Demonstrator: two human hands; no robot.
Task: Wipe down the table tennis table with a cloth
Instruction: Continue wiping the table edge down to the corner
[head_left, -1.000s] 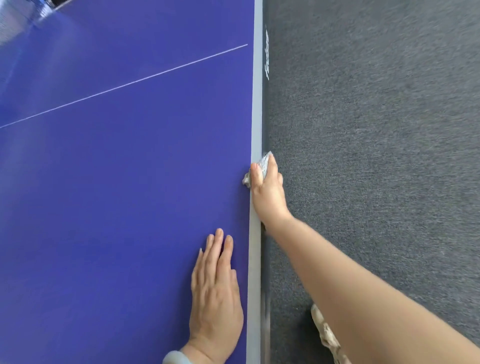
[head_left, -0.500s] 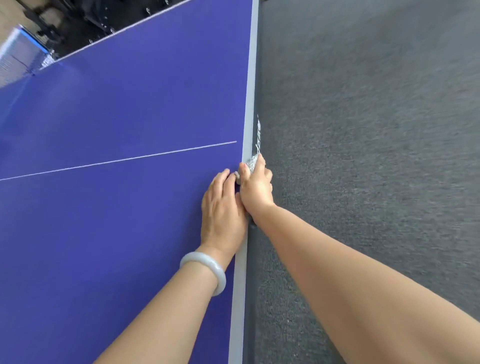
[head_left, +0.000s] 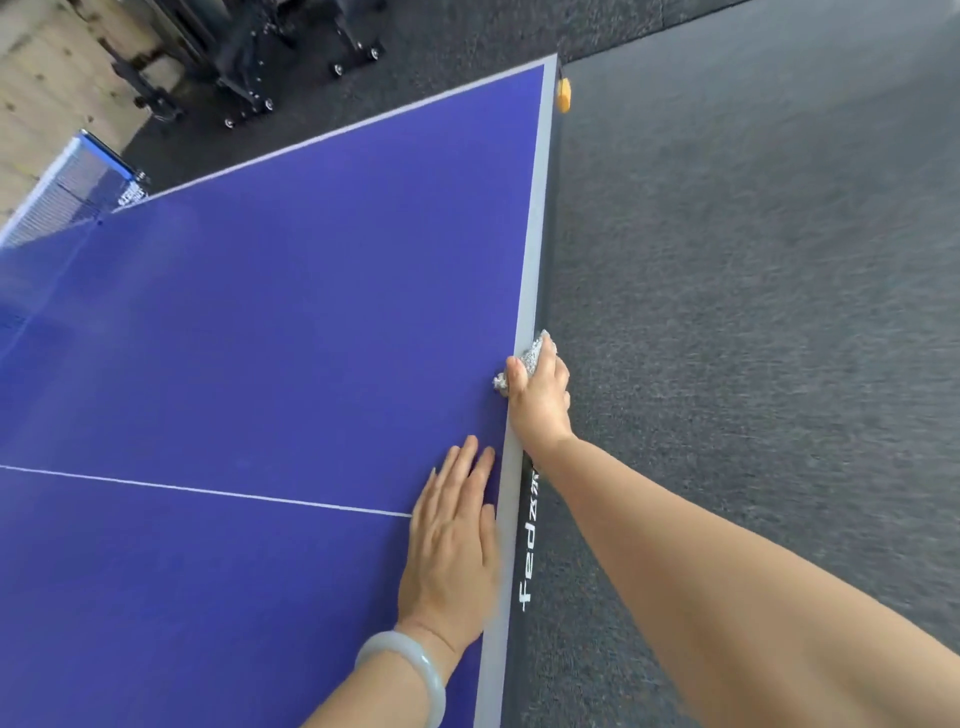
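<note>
The blue table tennis table (head_left: 260, 338) fills the left of the head view, with a grey-white border strip along its right edge. My right hand (head_left: 540, 400) grips a small grey-white cloth (head_left: 532, 356) and presses it over that edge, past the white centre line. Most of the cloth is hidden under the fingers. My left hand (head_left: 452, 545) lies flat on the blue top just beside the edge, fingers together, holding nothing. A pale bangle circles its wrist.
Dark grey carpet (head_left: 753, 312) runs along the right of the table. An orange piece (head_left: 562, 94) sits at the far corner. The net (head_left: 67, 192) stands at far left. Black wheeled frames (head_left: 249, 62) stand on the floor beyond the table.
My right hand has slid the cloth further along the edge toward the far corner. My left hand has dropped behind it, and the far corner has come into view.
</note>
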